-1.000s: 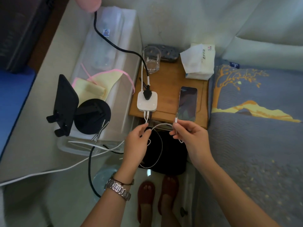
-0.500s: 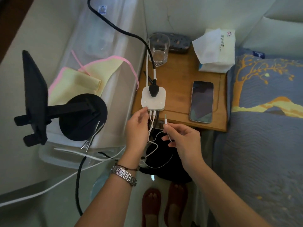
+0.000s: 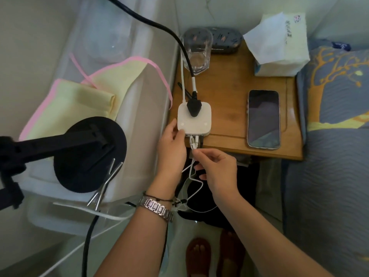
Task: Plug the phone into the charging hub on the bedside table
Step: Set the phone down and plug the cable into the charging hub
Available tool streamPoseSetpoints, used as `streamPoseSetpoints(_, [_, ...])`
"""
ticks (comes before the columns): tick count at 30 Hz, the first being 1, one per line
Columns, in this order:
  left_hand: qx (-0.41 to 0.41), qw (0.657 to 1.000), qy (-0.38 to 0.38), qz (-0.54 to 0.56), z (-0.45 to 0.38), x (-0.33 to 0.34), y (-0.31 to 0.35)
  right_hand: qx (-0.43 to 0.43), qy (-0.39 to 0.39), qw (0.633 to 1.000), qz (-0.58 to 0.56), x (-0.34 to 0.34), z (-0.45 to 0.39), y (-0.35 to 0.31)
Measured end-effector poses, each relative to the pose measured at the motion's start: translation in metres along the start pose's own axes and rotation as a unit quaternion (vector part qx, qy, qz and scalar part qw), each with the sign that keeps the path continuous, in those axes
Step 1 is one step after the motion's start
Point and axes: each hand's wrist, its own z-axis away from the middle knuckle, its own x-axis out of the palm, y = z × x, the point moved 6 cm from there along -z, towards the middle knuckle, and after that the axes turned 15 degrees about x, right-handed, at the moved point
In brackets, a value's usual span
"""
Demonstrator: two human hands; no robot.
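The white charging hub (image 3: 194,119) sits at the front left corner of the wooden table (image 3: 229,92), with a black plug (image 3: 193,106) pushed into its top. The left hand (image 3: 173,144) now presses thumb and fingertips against the hub's near left corner, where half a second ago it was only at the cables below it. The right hand (image 3: 216,169) has come forward and left: its thumb and forefinger are pinched shut on the end of a thin white cable (image 3: 192,177), right under the hub's front ports, beside the cables already plugged there (whether the connector has gone in I cannot tell, since the fingers hide it). Earlier that connector stood clear in the air, to the right of the ports. The rest of the cable hangs in loose loops below both hands.

The phone (image 3: 263,118) lies flat, screen up and dark, on the right half of the table, well apart from the hub and both hands, with nothing plugged into it; it lies where it lay before. Behind the hub stands a drinking glass (image 3: 196,53), and a pack of tissues (image 3: 279,47) sits at the back right corner.
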Motion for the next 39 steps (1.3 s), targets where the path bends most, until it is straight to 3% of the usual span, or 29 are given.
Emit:
streamPoseSetpoints(4, [-0.006,1.0,-0.024,0.009,-0.008,0.007,0.0,-0.002,0.013,1.0,-0.003,0.003,-0.006,-0.002])
streamPoseSetpoints(8, [-0.032,0.998,0.013,0.047,-0.009,0.006,0.001,0.002,0.023,1.0,-0.018,0.0,-0.008,-0.002])
streamPoseSetpoints(21, [-0.13,0.988,0.025,0.083,-0.02,0.016,0.003,-0.009,0.048,0.999,-0.002,-0.017,-0.009,-0.01])
streamPoseSetpoints(26, [-0.122,0.985,0.02,0.124,-0.022,0.021,0.005,-0.048,0.077,0.995,0.041,-0.019,-0.003,-0.012])
streamPoseSetpoints(39, [-0.109,0.982,0.0,0.152,-0.021,0.026,0.009,-0.039,0.184,0.975,0.122,-0.011,0.004,-0.022])
